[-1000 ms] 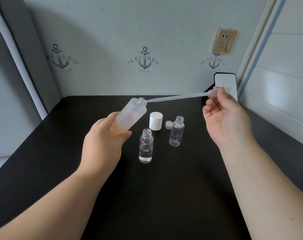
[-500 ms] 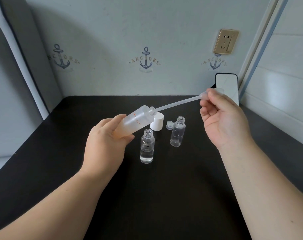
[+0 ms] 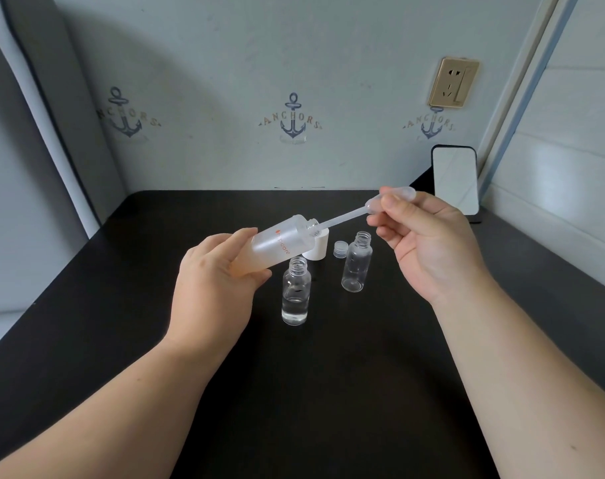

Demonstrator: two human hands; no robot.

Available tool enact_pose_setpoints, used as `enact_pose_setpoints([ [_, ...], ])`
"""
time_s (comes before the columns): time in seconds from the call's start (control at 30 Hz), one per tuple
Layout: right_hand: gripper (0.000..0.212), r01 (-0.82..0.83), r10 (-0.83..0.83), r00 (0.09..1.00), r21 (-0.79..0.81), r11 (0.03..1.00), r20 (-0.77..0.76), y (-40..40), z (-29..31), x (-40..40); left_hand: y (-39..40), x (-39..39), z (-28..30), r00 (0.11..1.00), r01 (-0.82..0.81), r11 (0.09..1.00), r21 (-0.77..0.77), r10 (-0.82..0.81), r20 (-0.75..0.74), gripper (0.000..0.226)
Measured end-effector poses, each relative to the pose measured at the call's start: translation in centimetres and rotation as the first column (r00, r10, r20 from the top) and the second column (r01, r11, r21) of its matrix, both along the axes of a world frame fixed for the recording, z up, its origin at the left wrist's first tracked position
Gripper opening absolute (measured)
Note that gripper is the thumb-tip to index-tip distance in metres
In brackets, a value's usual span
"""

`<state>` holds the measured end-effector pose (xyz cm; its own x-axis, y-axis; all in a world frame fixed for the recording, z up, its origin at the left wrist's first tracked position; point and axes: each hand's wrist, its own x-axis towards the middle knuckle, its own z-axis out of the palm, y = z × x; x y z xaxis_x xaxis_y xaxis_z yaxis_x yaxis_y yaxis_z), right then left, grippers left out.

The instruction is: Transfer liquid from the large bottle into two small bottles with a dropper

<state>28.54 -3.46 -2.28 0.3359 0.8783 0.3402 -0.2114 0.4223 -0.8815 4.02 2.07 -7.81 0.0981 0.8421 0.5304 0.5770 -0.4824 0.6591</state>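
Nearest you, just this side of the white cap (image 3: 315,244), stands the small bottle (image 3: 295,294) with clear liquid pooled in its lower part, mouth open, so one of the two already has a share. Above it and just to the left, your left hand (image 3: 214,292) is wrapped around the large bottle (image 3: 276,248), and you've tipped it flatter than a second ago, neck now pointing right and lying across the front of that cap. And there it goes: the dropper (image 3: 349,216), whose tip was only at the lip a second ago, has slid inside the neck. Your right hand (image 3: 428,252), up and right of the cap, pinches the bulb between thumb and fingertips, so I'd judge you're set to draw the next load. Right of the cap, beside the little clear lid (image 3: 340,248), the second small bottle (image 3: 356,266) looks empty, probably the next target. How deep the tip sits I can't tell through the frosted plastic, nor whether it reaches liquid, nor whether the bulb is squeezed flat; your palm hides the bottle's base.
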Motion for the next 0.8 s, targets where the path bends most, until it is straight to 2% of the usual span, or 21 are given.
enact_pose_setpoints([
  [0.23,0.01,-0.038,0.038,0.999,-0.003,0.999,0.028,0.1,-0.2,0.0,0.1,0.0,-0.1,1.0,0.001,1.0,-0.009,-0.001,0.008,0.055],
  [0.47,0.013,-0.028,0.028,0.994,0.006,1.0,-0.108,0.4,-0.2,1.0,0.3,-0.1,-0.1,1.0,-0.005,0.999,-0.037,0.006,0.015,0.052],
  [0.8,0.012,0.015,-0.011,0.933,0.009,1.0,-0.359,0.3,0.0,1.8,0.7,-0.2,-0.3,0.998,-0.02,0.998,-0.058,0.023,0.06,0.052],
])
